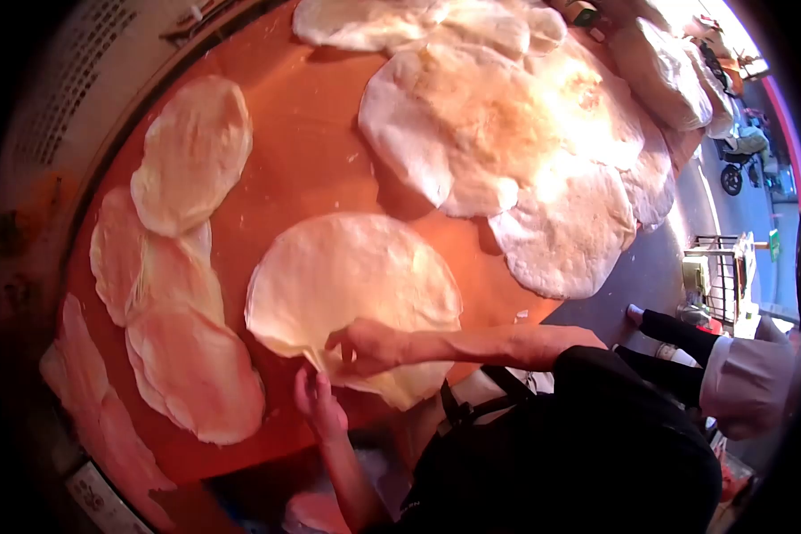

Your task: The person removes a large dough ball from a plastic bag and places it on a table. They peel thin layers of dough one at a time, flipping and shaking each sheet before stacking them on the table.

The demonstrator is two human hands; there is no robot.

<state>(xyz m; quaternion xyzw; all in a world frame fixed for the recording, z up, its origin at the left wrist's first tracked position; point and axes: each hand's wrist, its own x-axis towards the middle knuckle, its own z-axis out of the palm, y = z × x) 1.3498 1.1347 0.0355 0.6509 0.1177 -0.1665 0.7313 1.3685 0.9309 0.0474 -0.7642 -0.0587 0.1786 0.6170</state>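
Observation:
A thin, round dough sheet (356, 267) lies on the orange-red table in front of me, its near edge lifted and folded. My right hand (369, 347) reaches over that near edge with curled fingers, pinching the dough. Just below it, my left hand (320, 405) is at the folded edge, its fingertips closed against the dough there. The exact contact of the left fingertips is partly hidden by the fold.
Overlapping dough sheets (191, 374) lie along the left side of the table (303, 116). Large flatbreads (507, 116) are piled at the upper right, near bagged bread (659, 76). A person in dark leggings (676, 343) is on the right, near a wire rack (721, 267).

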